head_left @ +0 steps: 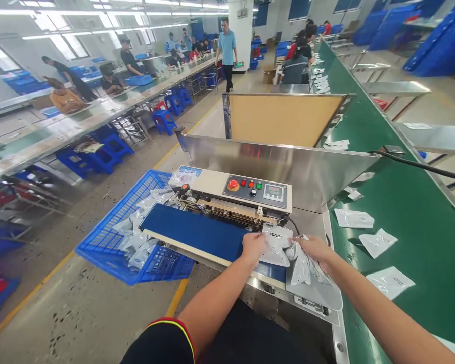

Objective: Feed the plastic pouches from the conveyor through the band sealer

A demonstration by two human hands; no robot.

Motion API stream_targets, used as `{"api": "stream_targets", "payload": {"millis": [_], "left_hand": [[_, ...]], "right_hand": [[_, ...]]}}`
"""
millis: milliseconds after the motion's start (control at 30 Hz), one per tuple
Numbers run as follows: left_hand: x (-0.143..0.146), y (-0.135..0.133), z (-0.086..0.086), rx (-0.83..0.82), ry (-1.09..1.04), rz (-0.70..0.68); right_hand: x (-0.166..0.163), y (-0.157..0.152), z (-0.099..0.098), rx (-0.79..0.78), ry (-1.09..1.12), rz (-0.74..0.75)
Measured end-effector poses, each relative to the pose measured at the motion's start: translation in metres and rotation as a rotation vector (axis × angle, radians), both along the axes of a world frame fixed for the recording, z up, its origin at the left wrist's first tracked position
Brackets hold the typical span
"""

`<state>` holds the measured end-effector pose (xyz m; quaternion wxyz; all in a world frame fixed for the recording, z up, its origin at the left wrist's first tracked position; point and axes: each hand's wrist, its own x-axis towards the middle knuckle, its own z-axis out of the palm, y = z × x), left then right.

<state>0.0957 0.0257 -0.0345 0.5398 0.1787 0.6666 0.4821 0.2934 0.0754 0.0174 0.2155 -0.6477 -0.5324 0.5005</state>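
Note:
My left hand (pixel 253 245) is closed on the left edge of a white plastic pouch (pixel 277 243), held at the right end of a band sealing machine (pixel 212 189). Fingers of my right hand (pixel 315 249) are pinched at the pouch's right side, by the upper end of more white pouches (pixel 301 268). Those hang over a grey metal plate (pixel 322 292) below my right hand. The machine's blue conveyor belt (pixel 197 230) runs leftward from my left hand. Its panel carries a red stop button (pixel 233 185) and several smaller buttons.
A blue basket (pixel 98 259) holding many filled pouches stands at the belt's left end. On my right runs a long green conveyor (pixel 432 242) with scattered white pouches (pixel 390 282). A steel guard (pixel 246 154) rises behind the machine. One person (pixel 227 48) walks in the aisle; others sit at benches.

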Motion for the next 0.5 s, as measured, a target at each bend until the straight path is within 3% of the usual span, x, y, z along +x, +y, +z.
{"api": "stream_targets", "payload": {"millis": [133,233,333,400,500], "left_hand": [[-0.031,-0.001,0.003,0.054,0.093,0.039],[-0.055,-0.017,0.015,0.104,0.187,0.098],[-0.059,-0.050,0.034,0.292,0.420,0.162],[-0.044,-0.073,0.046,0.470,0.485,-0.046],[-0.011,-0.090,0.055,0.580,0.317,-0.539]], "right_hand": [[-0.005,-0.003,0.017,-0.316,0.077,-0.025],[0.004,-0.018,0.036,-0.278,0.048,-0.066],[0.008,-0.040,0.051,-0.259,0.070,-0.138],[0.003,-0.053,0.057,-0.304,0.132,-0.179],[-0.011,-0.064,0.063,-0.402,0.253,-0.166]]}}
